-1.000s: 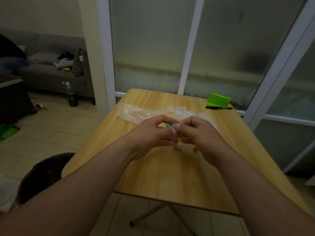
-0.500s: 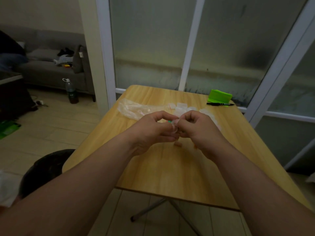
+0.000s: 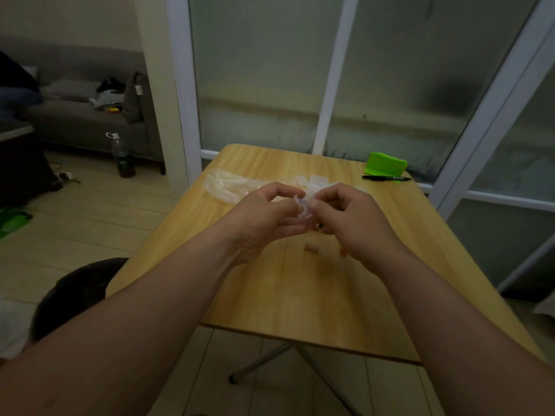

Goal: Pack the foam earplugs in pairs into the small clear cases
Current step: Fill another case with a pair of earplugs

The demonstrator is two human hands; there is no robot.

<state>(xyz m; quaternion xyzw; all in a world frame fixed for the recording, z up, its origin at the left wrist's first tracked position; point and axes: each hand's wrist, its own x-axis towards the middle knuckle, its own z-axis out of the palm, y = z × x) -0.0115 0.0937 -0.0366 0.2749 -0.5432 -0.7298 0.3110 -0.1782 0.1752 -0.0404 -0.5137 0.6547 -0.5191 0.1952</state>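
The fingers (image 3: 286,205) of the left hand (image 3: 261,219) and of the right hand (image 3: 353,220) are curled in, and together they pinch one clear case (image 3: 303,207) just above the table (image 3: 300,295). The step looks like working the lid. Whether that is opening or snapping shut, and whether plugs already sit inside, cannot be told. To do it well, I'd let the left hand steady the base and keep it level. The right thumb should press along the lid's edge, not its middle. Any springy foam wants tucking below the rim first, or it could get nipped in the seam. The case shows only as a small glassy glint, mostly hidden by fingertips. A loose earplug (image 3: 312,248), a stubby pale-orange cylinder, lies on its side on the table just nearer than the hands. Another orange bit (image 3: 343,250) peeks out beside the right palm. Beyond the hands sit spare cases (image 3: 317,180) and a crumpled clear bag (image 3: 228,187).
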